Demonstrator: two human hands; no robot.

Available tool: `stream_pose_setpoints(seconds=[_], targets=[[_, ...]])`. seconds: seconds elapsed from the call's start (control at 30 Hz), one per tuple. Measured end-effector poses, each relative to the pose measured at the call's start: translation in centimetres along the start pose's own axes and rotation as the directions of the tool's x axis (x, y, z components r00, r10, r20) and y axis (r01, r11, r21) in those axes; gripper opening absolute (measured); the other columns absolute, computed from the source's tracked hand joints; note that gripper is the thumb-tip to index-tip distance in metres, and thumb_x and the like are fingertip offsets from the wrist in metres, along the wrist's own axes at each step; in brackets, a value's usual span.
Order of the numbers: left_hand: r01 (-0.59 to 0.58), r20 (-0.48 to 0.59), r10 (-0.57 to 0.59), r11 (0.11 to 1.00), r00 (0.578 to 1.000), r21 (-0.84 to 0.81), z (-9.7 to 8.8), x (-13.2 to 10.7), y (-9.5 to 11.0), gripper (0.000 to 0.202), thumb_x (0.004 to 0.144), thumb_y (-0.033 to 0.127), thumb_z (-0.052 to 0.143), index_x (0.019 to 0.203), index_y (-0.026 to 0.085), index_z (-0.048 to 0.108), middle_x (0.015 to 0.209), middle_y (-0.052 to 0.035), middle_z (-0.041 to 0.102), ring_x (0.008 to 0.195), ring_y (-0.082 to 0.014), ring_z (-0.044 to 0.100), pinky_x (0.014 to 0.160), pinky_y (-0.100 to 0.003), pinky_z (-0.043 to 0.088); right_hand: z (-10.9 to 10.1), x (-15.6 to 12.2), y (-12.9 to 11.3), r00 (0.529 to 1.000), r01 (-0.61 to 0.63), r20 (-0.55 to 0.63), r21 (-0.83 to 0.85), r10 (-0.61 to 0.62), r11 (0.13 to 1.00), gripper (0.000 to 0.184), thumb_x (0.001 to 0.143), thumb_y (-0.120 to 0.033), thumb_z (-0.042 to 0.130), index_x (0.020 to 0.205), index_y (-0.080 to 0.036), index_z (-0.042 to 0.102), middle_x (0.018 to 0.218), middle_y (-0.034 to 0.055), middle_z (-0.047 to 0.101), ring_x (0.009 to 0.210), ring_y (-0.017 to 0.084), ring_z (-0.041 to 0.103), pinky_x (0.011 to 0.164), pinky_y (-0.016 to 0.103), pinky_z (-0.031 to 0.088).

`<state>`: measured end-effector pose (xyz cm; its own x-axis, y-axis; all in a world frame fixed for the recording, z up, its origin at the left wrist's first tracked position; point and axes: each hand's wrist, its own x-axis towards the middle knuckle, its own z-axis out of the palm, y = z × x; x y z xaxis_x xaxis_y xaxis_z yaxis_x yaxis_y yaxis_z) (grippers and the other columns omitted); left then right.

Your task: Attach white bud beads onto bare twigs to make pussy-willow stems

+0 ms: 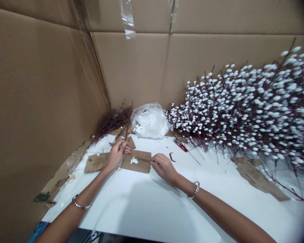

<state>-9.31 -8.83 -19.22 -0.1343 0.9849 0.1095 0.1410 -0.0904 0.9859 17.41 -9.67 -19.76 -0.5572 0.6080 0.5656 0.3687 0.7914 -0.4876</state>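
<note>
My left hand (118, 153) is closed round the lower end of a bare dark-brown twig (127, 131), which points up and away. My right hand (164, 166) pinches a thin brown stick (145, 159) above a piece of cardboard (140, 166). On that cardboard sits a white blob (134, 160), perhaps glue. Just beyond the hands lies a clear plastic bag (150, 120) of small white buds. A pile of bare twigs (112, 122) rests behind my left hand.
Many budded branches (248, 108) are heaped at the right. Red-handled snips (180, 145) and a short curved brown piece (172, 157) lie on the white table (152, 206). More cardboard (262, 179) lies at right. Tall cardboard walls (131, 74) stand behind and at left.
</note>
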Motion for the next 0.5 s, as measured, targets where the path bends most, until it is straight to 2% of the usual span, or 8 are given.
stream_pose_setpoints(seconds=[0.3,0.4,0.5], targets=[[-0.014,-0.005,0.014,1.000,1.000,0.018,0.10,-0.18,0.22,0.037,0.089,0.054,0.052,0.094,0.017,0.054,0.076,-0.0054,0.071,0.067,-0.0182,0.071,0.066,-0.030,0.057,0.15,-0.09,0.00,0.999,0.033,-0.016,-0.030,-0.033,0.999,0.011,0.096,-0.022,0.049,0.094,-0.019,0.060,0.079,0.0058,0.064,0.071,0.018,0.054,0.068,0.032,0.043],[-0.011,-0.006,0.011,1.000,1.000,0.010,0.15,-0.21,0.33,0.036,0.089,0.053,0.052,0.094,0.017,0.053,0.075,-0.0053,0.071,0.066,-0.0180,0.071,0.066,-0.030,0.057,-0.01,-0.04,-0.24,0.998,-0.050,-0.040,0.010,0.051,0.999,0.013,0.095,-0.025,0.051,0.093,-0.018,0.062,0.075,0.0045,0.062,0.068,0.017,0.053,0.068,0.031,0.042],[-0.009,-0.011,0.009,1.000,1.000,0.004,0.15,-0.23,0.29,0.036,0.088,0.053,0.053,0.094,0.017,0.054,0.075,-0.0055,0.072,0.066,-0.0179,0.071,0.066,-0.030,0.057,-0.33,0.17,-0.64,0.976,-0.198,-0.071,0.118,0.207,0.973,0.015,0.094,-0.029,0.052,0.092,-0.018,0.063,0.075,0.0033,0.061,0.068,0.016,0.052,0.067,0.030,0.042]])
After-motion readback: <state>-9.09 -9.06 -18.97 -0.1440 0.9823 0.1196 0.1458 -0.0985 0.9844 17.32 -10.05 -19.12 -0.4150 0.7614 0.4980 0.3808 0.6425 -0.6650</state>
